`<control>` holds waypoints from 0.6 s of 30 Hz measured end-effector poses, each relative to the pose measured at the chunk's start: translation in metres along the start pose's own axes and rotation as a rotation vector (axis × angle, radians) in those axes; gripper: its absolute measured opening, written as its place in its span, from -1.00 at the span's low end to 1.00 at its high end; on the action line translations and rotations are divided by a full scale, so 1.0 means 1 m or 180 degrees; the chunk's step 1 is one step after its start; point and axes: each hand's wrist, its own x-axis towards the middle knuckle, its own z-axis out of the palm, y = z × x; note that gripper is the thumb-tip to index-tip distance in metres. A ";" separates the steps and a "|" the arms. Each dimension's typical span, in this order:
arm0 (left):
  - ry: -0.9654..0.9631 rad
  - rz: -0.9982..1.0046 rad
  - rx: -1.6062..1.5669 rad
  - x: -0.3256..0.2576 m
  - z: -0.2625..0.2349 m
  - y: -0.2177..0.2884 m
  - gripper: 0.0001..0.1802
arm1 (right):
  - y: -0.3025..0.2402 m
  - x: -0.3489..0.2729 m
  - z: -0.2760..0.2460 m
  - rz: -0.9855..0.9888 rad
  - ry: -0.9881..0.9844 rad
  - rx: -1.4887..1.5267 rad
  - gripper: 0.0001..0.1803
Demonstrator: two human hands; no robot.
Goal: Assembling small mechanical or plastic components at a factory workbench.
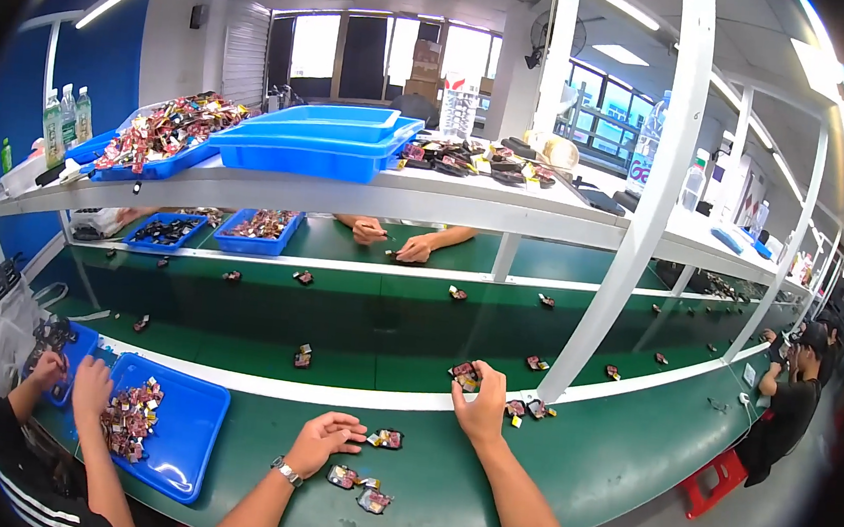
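My right hand (481, 409) grips a small black-cased electronic assembly (463, 376) between thumb and fingers, above the white rail at the belt's near edge. My left hand (322, 443), with a metal watch at its wrist, is low over the green bench with its fingers stretched out and apart. Just beside those fingertips lies another electronic assembly (387, 439) with a yellow and white tab. Nearer to me are two more, a dark-rimmed assembly (343, 476) and a reddish assembly (374, 501). Close to my right wrist, a few assemblies (535, 409) lie against the rail.
A blue tray (200, 445) of small red and yellow parts stands at the left, where a co-worker's hand (91, 393) reaches. Spaced assemblies lie on the green belt (235, 333). White posts (635, 242) carry a shelf with blue trays (301, 158). Opposite, another person's hands (415, 249) work.
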 end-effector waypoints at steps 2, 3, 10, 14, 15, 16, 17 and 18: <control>0.0004 -0.0044 0.0016 0.000 0.003 0.005 -0.73 | 0.000 -0.003 0.005 0.0084 -0.0047 0.0042 -0.40; 0.0015 -0.0080 0.0039 -0.001 0.005 0.007 -0.73 | -0.001 -0.004 0.012 0.0360 -0.0327 0.0009 -0.41; -0.0014 -0.0022 -0.0080 0.004 0.007 0.001 -0.76 | -0.010 -0.011 0.081 0.1389 -0.1366 0.0215 -0.47; 0.0072 0.0039 -0.0090 -0.004 -0.003 0.001 -0.76 | -0.009 -0.007 0.069 0.0621 -0.0861 -0.0119 -0.44; 0.0105 0.0010 -0.0026 -0.005 -0.004 0.002 -0.75 | -0.002 0.000 0.059 0.0720 -0.0719 -0.0360 -0.41; 0.0125 -0.0055 0.0018 -0.008 -0.003 0.000 -0.75 | 0.010 0.000 0.045 0.0842 -0.0598 -0.0626 -0.38; 0.0091 -0.0034 0.0021 -0.007 -0.002 0.000 -0.75 | 0.024 0.001 0.034 0.1010 -0.0579 -0.0868 -0.37; 0.0039 -0.0016 0.0032 -0.004 0.000 0.002 -0.74 | 0.039 0.000 0.026 0.1185 -0.0546 -0.1120 -0.35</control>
